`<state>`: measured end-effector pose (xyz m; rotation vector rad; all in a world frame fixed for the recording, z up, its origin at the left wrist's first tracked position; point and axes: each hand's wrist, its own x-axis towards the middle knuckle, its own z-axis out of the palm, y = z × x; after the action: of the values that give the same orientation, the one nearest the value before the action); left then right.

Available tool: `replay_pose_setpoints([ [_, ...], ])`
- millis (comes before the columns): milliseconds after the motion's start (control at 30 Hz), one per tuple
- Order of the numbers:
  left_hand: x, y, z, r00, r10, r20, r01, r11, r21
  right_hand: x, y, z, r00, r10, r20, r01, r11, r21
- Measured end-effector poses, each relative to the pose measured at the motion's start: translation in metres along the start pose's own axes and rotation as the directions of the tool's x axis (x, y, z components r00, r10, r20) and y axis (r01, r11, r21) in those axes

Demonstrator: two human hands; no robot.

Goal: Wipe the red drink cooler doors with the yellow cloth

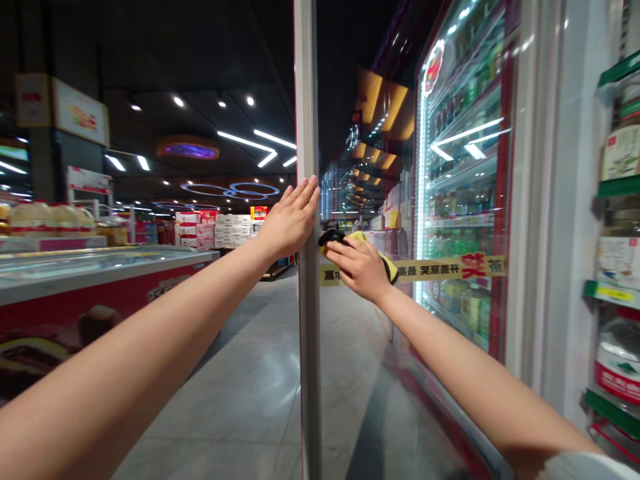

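My left hand (293, 217) lies flat against the grey metal edge frame (309, 347) of a glass door, fingers stretched upward. On the door's glass (360, 360), just right of that frame, my right hand (361, 267) presses a yellow and black cloth (389, 267). Part of the cloth is hidden under the palm, and its dark end shows beyond the fingertips. A yellow strip with red and black lettering (435, 270) runs across the glass at the height of my right hand.
At the left stands a red and white chest freezer (200, 257). Stacked boxes (233, 230) are farther back. Shelves with jars (620, 260) rise at the far right. A lit drinks cooler (463, 187) shows in the glass. Grey floor (240, 373) lies below.
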<state>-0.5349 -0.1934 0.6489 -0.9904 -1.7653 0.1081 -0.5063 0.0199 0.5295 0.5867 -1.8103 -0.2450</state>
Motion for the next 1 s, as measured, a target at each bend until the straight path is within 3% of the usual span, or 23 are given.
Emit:
replay_pose_setpoints([
  [67, -0.002, 0.000, 0.000, 1.000, 0.002, 0.009, -0.002, 1.000, 0.003, 0.002, -0.008, 0.006, 0.996, 0.085, -0.015, -0.085, 0.996, -0.020],
  [133, -0.005, 0.000, 0.000, 1.000, 0.011, 0.018, -0.011, 1.000, 0.004, -0.019, -0.025, 0.018, 0.998, 0.062, -0.007, -0.062, 0.998, -0.033],
  [233, -0.008, 0.001, 0.000, 0.999, 0.003, 0.038, -0.004, 1.000, 0.011, -0.073, -0.048, 0.037, 0.992, -0.129, -0.003, 0.129, 0.991, -0.040],
  [300, -0.008, 0.003, 0.002, 0.998, -0.020, 0.051, 0.019, 1.000, 0.017, -0.097, -0.053, 0.043, 0.957, -0.289, -0.001, 0.289, 0.957, -0.036],
  [400, -0.007, 0.008, 0.006, 0.997, -0.055, 0.050, 0.054, 0.998, 0.028, -0.092, -0.035, 0.036, 0.933, -0.359, 0.021, 0.360, 0.932, -0.047],
  [467, -0.007, 0.011, 0.010, 0.997, -0.074, 0.032, 0.073, 0.997, 0.033, -0.069, -0.012, 0.023, 0.979, -0.204, 0.021, 0.205, 0.974, -0.095],
  [533, -0.007, 0.013, 0.014, 0.996, -0.085, 0.010, 0.084, 0.996, 0.030, -0.050, 0.009, 0.011, 0.998, 0.055, -0.027, -0.059, 0.987, -0.153],
  [600, -0.007, 0.014, 0.016, 0.996, -0.089, -0.012, 0.089, 0.996, 0.016, -0.047, 0.020, 0.006, 0.950, 0.290, -0.118, -0.308, 0.934, -0.183],
  [667, -0.007, 0.014, 0.018, 0.996, -0.089, -0.033, 0.089, 0.996, -0.002, -0.059, 0.016, 0.009, 0.888, 0.414, -0.200, -0.450, 0.871, -0.195],
  [733, -0.007, 0.015, 0.019, 0.995, -0.089, -0.053, 0.088, 0.996, -0.015, -0.072, 0.003, 0.018, 0.899, 0.391, -0.198, -0.429, 0.878, -0.211],
  [800, -0.007, 0.017, 0.019, 0.994, -0.085, -0.071, 0.084, 0.996, -0.018, -0.072, -0.006, 0.023, 0.961, 0.260, -0.094, -0.275, 0.936, -0.220],
  [867, -0.006, 0.018, 0.018, 0.992, -0.086, -0.088, 0.085, 0.996, -0.010, -0.055, -0.001, 0.020, 0.987, 0.158, 0.004, -0.153, 0.965, -0.214],
  [933, -0.005, 0.019, 0.017, 0.990, -0.096, -0.100, 0.097, 0.995, 0.006, -0.030, 0.019, 0.009, 0.978, 0.208, -0.005, -0.204, 0.953, -0.223],
  [1000, -0.005, 0.021, 0.017, 0.987, -0.113, -0.114, 0.117, 0.993, 0.021, -0.014, 0.046, -0.003, 0.931, 0.345, -0.120, -0.364, 0.904, -0.224],
])
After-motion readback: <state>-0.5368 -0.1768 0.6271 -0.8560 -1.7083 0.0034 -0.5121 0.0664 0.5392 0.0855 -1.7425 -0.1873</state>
